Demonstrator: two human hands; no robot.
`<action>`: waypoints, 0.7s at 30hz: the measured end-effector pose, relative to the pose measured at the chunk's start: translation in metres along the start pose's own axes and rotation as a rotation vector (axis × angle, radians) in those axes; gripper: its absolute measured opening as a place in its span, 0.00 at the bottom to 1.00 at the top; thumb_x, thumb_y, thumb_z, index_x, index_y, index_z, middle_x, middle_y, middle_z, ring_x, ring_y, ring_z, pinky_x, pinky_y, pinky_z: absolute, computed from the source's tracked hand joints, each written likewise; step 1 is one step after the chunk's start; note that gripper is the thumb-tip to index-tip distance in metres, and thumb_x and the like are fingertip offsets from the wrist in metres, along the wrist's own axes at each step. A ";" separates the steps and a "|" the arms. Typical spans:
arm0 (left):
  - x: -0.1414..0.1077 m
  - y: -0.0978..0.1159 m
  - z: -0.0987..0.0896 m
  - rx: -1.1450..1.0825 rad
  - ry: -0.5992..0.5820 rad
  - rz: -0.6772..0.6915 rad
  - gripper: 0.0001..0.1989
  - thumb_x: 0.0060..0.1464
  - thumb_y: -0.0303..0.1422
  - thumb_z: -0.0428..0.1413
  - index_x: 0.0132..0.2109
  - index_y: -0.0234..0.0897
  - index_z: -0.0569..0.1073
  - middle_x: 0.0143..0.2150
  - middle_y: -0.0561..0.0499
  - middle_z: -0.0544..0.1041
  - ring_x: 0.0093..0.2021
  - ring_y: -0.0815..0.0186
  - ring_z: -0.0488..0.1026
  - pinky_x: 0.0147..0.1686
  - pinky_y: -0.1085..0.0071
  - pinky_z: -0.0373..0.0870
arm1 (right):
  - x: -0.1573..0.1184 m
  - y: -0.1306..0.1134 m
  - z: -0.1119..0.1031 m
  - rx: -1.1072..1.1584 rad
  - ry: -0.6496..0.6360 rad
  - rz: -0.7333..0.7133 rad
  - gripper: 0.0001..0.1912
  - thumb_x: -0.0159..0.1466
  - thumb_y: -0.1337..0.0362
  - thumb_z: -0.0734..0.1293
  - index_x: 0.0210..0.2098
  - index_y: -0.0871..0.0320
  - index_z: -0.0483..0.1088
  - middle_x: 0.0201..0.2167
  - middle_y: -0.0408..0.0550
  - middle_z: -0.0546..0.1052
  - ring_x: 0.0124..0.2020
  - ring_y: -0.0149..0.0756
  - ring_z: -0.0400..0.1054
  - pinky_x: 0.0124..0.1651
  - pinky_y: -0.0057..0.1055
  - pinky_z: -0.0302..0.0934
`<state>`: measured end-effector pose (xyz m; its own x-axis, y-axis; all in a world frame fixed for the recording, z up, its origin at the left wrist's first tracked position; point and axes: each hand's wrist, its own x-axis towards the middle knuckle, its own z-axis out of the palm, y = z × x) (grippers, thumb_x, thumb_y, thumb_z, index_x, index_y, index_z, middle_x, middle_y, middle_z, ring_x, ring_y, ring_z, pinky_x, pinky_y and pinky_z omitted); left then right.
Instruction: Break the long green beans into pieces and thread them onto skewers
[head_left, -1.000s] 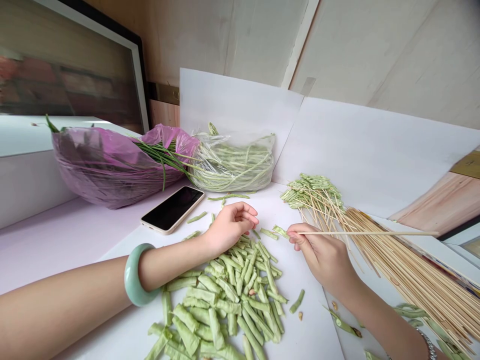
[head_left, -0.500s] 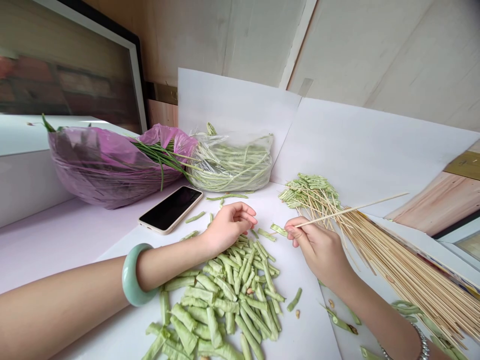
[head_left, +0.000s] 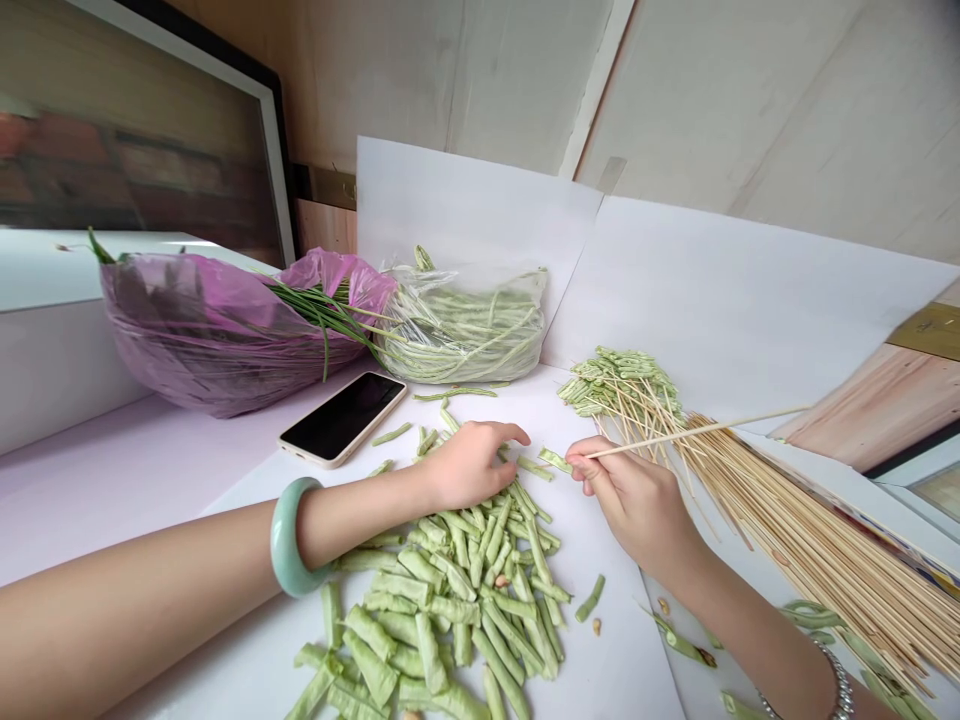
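Note:
My right hand (head_left: 634, 495) pinches a bamboo skewer (head_left: 697, 430) near its left end. A short piece of green bean (head_left: 555, 459) sits at that end, just past the fingertips. My left hand (head_left: 476, 462), with a pale green bangle behind it, is over the far edge of a pile of cut green beans (head_left: 465, 600). Its index finger is stretched out and its thumb stands apart, with nothing seen between them. A loose bean piece (head_left: 535, 468) lies between the two hands.
Skewers threaded with beans (head_left: 621, 382) lie at the back right, by a long bundle of bare skewers (head_left: 817, 530). A phone (head_left: 343, 418) lies at left, before a purple bag (head_left: 225, 335) and a clear bag of long beans (head_left: 465, 325). Bean scraps (head_left: 682, 645) lie under my right forearm.
My left hand has moved slightly right and turned palm down, its index finger now stretching out. The skewer in my right hand has tilted a little flatter.

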<state>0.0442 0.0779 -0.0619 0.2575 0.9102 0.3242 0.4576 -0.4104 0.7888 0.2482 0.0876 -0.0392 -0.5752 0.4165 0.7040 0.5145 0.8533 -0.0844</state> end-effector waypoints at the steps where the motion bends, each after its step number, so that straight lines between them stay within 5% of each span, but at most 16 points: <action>1: 0.000 0.000 0.000 0.058 -0.043 0.062 0.13 0.45 0.25 0.54 0.40 0.39 0.74 0.40 0.48 0.77 0.38 0.61 0.72 0.42 0.67 0.66 | 0.000 0.000 0.000 -0.001 -0.003 0.002 0.10 0.65 0.73 0.56 0.32 0.54 0.64 0.24 0.42 0.74 0.20 0.30 0.69 0.23 0.24 0.62; 5: 0.000 -0.004 0.003 0.104 -0.116 0.205 0.08 0.47 0.26 0.54 0.34 0.42 0.75 0.34 0.51 0.76 0.43 0.59 0.73 0.46 0.68 0.65 | -0.001 -0.001 0.001 -0.003 -0.016 -0.004 0.10 0.65 0.74 0.56 0.32 0.55 0.63 0.25 0.43 0.75 0.21 0.29 0.69 0.24 0.24 0.62; 12: 0.000 -0.011 0.007 0.164 -0.074 0.270 0.06 0.49 0.29 0.54 0.32 0.43 0.75 0.30 0.52 0.76 0.40 0.59 0.74 0.47 0.68 0.66 | -0.003 -0.001 0.002 -0.006 -0.033 -0.031 0.10 0.65 0.74 0.56 0.34 0.55 0.63 0.28 0.44 0.76 0.24 0.30 0.70 0.26 0.24 0.63; 21: 0.002 -0.002 0.002 0.448 -0.308 0.212 0.13 0.57 0.29 0.44 0.43 0.39 0.72 0.42 0.48 0.76 0.50 0.60 0.70 0.53 0.65 0.62 | -0.004 0.004 0.006 0.000 -0.018 -0.086 0.10 0.64 0.76 0.56 0.34 0.55 0.62 0.28 0.44 0.75 0.25 0.31 0.69 0.27 0.25 0.62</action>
<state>0.0459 0.0805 -0.0638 0.5874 0.7756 0.2311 0.6674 -0.6258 0.4037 0.2488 0.0917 -0.0468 -0.6282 0.3474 0.6962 0.4627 0.8862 -0.0247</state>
